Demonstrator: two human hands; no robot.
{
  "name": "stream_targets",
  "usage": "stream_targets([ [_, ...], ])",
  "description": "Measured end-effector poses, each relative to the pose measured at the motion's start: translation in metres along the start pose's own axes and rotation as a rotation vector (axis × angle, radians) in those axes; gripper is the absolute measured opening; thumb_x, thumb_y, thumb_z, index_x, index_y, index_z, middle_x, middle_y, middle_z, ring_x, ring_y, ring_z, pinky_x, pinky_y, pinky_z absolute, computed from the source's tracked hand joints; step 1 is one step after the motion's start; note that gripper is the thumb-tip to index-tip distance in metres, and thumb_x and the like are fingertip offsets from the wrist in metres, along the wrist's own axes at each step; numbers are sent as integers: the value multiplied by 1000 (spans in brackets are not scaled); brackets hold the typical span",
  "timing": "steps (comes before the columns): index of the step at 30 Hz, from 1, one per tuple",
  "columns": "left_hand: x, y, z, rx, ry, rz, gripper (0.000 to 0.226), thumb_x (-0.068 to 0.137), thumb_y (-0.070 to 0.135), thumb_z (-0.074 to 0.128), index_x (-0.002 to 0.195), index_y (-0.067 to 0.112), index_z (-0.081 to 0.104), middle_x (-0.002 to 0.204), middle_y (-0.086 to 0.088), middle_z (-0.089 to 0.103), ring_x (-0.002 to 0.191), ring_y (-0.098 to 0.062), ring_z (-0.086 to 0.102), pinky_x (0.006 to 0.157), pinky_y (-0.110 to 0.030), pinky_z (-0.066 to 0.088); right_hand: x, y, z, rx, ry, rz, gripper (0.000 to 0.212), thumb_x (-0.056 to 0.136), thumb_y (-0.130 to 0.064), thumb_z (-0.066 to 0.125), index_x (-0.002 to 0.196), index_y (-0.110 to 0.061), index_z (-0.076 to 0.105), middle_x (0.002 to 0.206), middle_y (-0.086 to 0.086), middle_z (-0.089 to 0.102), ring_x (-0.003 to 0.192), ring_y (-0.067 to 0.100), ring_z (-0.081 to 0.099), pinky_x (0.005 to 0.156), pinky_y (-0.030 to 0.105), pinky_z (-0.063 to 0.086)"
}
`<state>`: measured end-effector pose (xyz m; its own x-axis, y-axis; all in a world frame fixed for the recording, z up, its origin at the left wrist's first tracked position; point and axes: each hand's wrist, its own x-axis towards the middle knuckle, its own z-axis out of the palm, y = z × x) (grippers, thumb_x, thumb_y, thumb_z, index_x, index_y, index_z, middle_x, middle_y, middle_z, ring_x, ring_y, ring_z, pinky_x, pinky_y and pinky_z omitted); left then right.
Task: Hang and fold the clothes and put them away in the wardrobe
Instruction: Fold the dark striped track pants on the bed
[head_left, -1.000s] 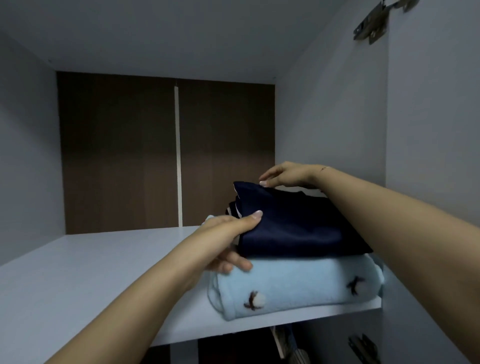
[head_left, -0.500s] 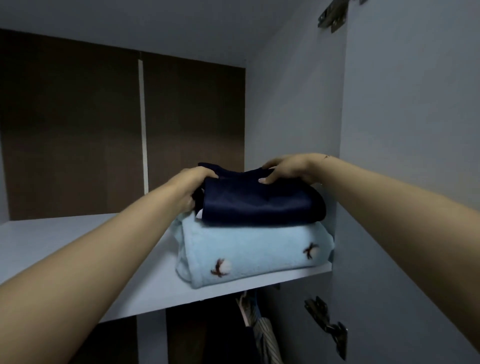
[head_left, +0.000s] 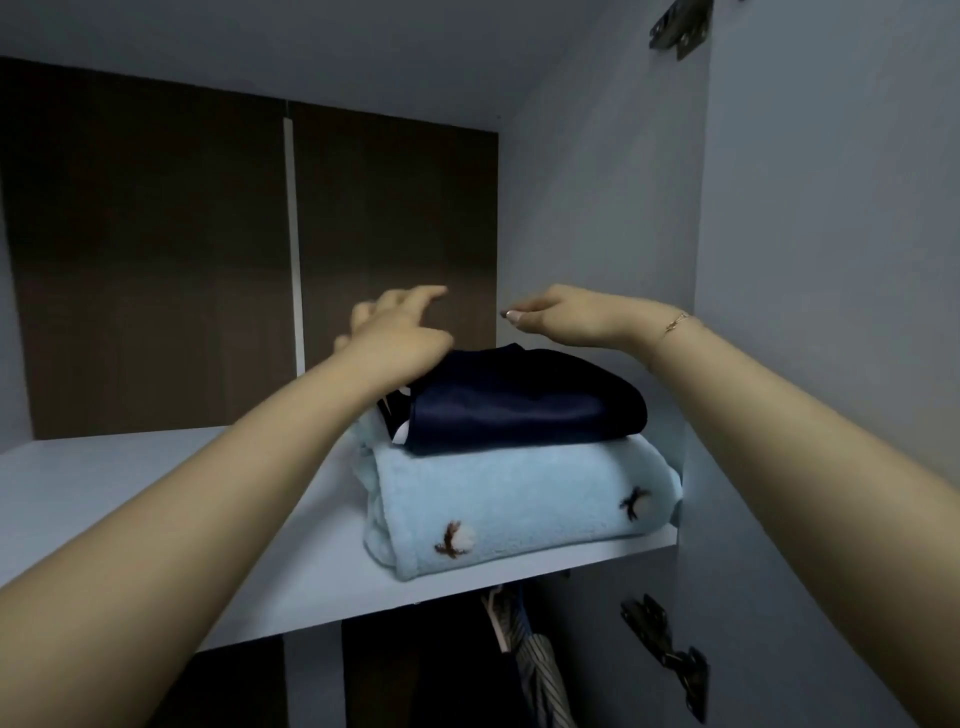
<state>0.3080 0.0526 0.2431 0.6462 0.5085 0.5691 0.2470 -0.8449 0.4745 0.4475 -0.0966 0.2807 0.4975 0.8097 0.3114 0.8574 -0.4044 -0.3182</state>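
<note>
**Stack sits near the shelf's front edge, and our hands are clear of it**

What we worry about most is the stack tipping or sliding. The light blue fleece (head_left: 511, 499) lies with its front fold just at the front edge of the shelf (head_left: 130, 499), and the navy garment (head_left: 519, 402) rests on top of that fleece, shifted toward its back. If a wrist brushes the navy garment on the way out, we judge that its smooth, slightly shiny cloth could slip on the fleece and open up.

Our left hand (head_left: 395, 338) hovers above the navy garment's left rear corner, fingers spread and loose, gripping nothing; the forearm may be touching the cloth, but we cannot tell. Our right hand (head_left: 566, 317) hangs above the garment's back edge, fingers relaxed and empty.

The navy garment looks neatly folded, rounded at the front, with a bit of white trim showing at its left end. The fleece under it is thick and soft, with small cotton-boll motifs.
</note>
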Motion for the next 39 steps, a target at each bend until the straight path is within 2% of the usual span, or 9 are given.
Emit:
stream_targets([
  [3,14,6,17,267,-258,3,61,95,38,41,152,33,23,163,1,11,147,-21,9,116,-47,12,4,-1,22,-95,-272,71,49,105,-45,29,150,-27,33,157,-9,28,144,11,24,118,30,14],
  [7,21,-27,54,45,-598,-316,69,100,48,31,157,20,2,163,-5,-11,150,-21,-5,120,-41,0,14,15,65,-96,-403,95,53,106,-46,19,155,-30,11,163,-6,-2,150,12,-7,119,38,-7],
  [18,26,-39,64,11,-561,-337,73,99,52,32,156,22,-1,162,-3,-15,149,-21,-13,119,-41,-5,35,28,76,27,-446,103,56,103,-53,20,154,-33,10,163,-10,-2,149,10,-6,118,36,-7],
  [20,18,-31,58,-2,-555,-299,62,101,45,33,156,23,14,163,-1,-1,150,-20,5,119,-37,7,34,25,74,7,-443,86,57,103,-53,21,155,-31,12,163,-9,1,149,10,-4,118,35,-6],
  [22,3,-19,46,-34,-518,-220,40,102,40,34,139,27,44,147,5,36,117,-3,46,97,-17,34,24,20,67,-13,-425,69,56,104,-51,22,155,-29,16,163,-9,6,150,12,0,119,34,-4],
  [24,-21,-7,30,-70,-476,-132,39,100,46,38,131,31,56,136,8,52,104,-3,53,92,-18,39,5,17,58,2,-382,57,53,104,-49,25,154,-29,22,161,-11,14,149,11,8,118,32,1],
  [27,-69,-6,11,-23,-397,38,53,96,59,40,145,41,38,156,8,31,145,-16,25,119,-35,19,-44,6,51,86,-283,73,55,101,-57,25,151,-35,29,158,-15,23,147,10,17,120,33,6],
  [30,-131,-17,-2,-22,-346,127,59,95,59,41,149,47,21,163,14,2,149,-14,4,118,-37,12,-106,-8,60,125,-90,59,60,97,-63,31,151,-37,28,157,-18,22,148,6,13,122,34,4],
  [39,-313,-56,-26,109,-237,397,61,94,55,43,151,43,23,161,15,13,147,-7,10,116,-33,14,-336,-66,137,-74,191,143,61,94,-53,42,151,-34,30,159,-15,23,144,0,18,111,16,15],
])
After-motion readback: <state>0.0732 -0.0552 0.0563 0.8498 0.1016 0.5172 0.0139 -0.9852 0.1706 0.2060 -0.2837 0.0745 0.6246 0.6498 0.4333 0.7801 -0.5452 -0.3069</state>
